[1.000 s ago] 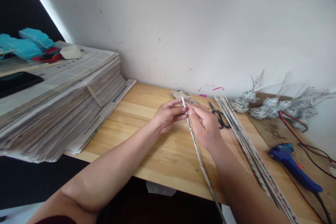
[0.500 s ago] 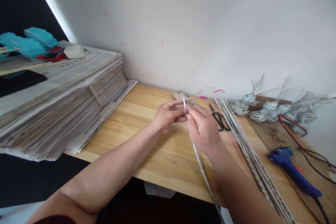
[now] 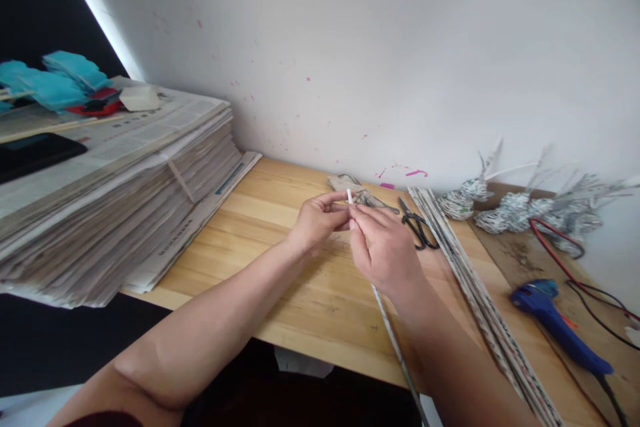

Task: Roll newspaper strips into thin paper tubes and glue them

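A thin rolled-newspaper tube [image 3: 391, 330] runs from between my hands down past the table's front edge, its white tip pointing up. Near that tip, my left hand [image 3: 320, 218] pinches the tube between thumb and fingers. My right hand [image 3: 385, 243] is closed on the same tube close beside the left, fingertips meeting. Its palm covers part of the tube. Behind the hands lies a crumpled grey cloth [image 3: 346, 182], partly hidden. Black-handled scissors [image 3: 419, 228] rest just right of my right hand, alongside a bundle of similar paper tubes [image 3: 465, 280].
A tall newspaper stack [image 3: 150, 180] fills the left, with a phone [image 3: 43, 155] and blue pieces [image 3: 65, 80] on top. A blue glue gun [image 3: 560, 327] lies right on cardboard, with woven paper shapes [image 3: 515, 211] behind it. The wall [image 3: 350, 47] bounds the back.
My right hand has shifted slightly left and rolled over the tube, closer to my left fingers. The tube's lower length has swung a little to the right.
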Demonstrator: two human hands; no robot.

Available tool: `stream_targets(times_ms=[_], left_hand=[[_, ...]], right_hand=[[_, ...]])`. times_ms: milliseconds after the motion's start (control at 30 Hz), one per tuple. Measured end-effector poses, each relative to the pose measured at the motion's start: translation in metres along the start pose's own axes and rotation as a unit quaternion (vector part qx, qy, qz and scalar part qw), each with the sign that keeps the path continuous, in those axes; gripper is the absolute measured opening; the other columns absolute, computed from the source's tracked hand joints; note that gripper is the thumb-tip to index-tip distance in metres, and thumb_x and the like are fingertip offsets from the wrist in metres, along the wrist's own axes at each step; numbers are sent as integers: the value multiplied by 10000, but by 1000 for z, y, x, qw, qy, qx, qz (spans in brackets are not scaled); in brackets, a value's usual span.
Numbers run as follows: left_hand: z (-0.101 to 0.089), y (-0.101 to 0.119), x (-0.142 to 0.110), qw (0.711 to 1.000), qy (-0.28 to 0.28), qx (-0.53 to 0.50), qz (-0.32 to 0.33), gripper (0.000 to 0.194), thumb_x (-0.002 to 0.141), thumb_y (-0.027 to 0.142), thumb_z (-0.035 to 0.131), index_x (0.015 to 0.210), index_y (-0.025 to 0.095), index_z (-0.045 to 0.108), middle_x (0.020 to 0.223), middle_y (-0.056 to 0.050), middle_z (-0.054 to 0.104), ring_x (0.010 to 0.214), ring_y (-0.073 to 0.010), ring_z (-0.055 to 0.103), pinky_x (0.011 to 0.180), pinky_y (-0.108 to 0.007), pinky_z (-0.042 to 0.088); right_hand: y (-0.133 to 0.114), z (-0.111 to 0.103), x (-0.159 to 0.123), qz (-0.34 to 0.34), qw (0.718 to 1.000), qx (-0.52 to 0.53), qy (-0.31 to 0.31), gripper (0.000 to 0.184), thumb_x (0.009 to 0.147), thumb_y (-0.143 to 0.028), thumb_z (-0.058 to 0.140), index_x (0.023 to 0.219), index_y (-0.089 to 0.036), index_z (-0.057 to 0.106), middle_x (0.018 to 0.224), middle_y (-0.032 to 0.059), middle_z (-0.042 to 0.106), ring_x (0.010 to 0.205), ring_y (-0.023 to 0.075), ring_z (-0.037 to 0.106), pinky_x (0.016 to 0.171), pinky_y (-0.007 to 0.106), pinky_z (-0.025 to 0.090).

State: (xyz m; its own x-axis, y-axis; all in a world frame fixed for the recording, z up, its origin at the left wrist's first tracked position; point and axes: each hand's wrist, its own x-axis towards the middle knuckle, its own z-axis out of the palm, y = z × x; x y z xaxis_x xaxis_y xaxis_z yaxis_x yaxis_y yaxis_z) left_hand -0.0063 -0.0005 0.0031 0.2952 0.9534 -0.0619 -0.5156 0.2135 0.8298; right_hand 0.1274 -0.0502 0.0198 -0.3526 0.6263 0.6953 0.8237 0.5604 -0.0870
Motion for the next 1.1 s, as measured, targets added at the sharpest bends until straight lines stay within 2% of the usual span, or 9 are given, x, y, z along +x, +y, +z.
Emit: stream_targets(times_ms=[200,400,533,633,700,767,867,967,1100], left_hand=[[1,2,-1,1000,-10,5,-12,469,597,85,776,1058,102,697,799,-76,750,662,-138,682,736,-289,550],[2,3,-1,1000,0,8,-19,460,591,60,752,1047,99,701,770,-65,745,637,-122,666,704,-265,544],[1,5,0,999,18,6,-28,441,611,51,754,1045,111,702,806,-66,748,683,-136,682,758,-292,554],[-1,7,1,999,23,-13,-34,404,639,45,765,1032,101,693,826,-78,744,728,-144,698,775,-279,559],[-3,9,3,999,24,-21,-32,385,658,39,762,1032,97,687,817,-74,737,733,-143,702,751,-256,560],[-5,9,5,999,30,-32,-32,351,677,22,744,1016,94,687,807,-66,728,730,-138,704,736,-238,560],[-7,10,8,998,26,-50,-43,280,698,-2,718,961,93,694,818,-64,723,749,-136,709,759,-235,562],[-8,10,8,997,3,-57,-42,238,699,15,736,921,92,700,839,-64,720,772,-143,709,797,-257,561],[-7,10,7,999,-1,-49,-25,208,684,92,792,872,92,705,832,-56,715,771,-138,699,797,-257,553]], right_hand=[[1,-1,-1,5,1000,6,0,296,920,-161,487,1109,-75,697,1110,131,717,1023,246,641,967,386,495],[2,-1,0,18,999,9,-29,281,939,-195,489,1101,-92,694,1110,120,714,1040,252,624,979,404,471],[0,-6,1,32,999,31,-2,236,938,-233,509,1075,-159,687,1136,94,698,1060,238,606,963,392,459],[-1,-8,0,109,993,47,15,183,914,-309,553,983,-174,656,995,81,713,929,219,641,847,354,483],[0,-7,0,182,981,59,-24,213,864,-390,615,928,-188,633,852,51,709,774,200,651,708,317,477],[1,-5,-1,229,965,85,-93,215,831,-418,643,870,-206,627,715,7,684,638,170,629,604,282,432],[2,-2,-2,244,953,108,-144,187,855,-391,606,784,-217,616,584,-30,630,516,134,564,543,262,369],[3,0,-3,236,960,84,-126,184,863,-364,589,760,-213,609,574,-25,629,495,128,545,538,262,345],[2,1,-5,207,972,14,-111,156,870,-324,570,767,-212,605,631,4,666,560,155,593,558,273,325]])
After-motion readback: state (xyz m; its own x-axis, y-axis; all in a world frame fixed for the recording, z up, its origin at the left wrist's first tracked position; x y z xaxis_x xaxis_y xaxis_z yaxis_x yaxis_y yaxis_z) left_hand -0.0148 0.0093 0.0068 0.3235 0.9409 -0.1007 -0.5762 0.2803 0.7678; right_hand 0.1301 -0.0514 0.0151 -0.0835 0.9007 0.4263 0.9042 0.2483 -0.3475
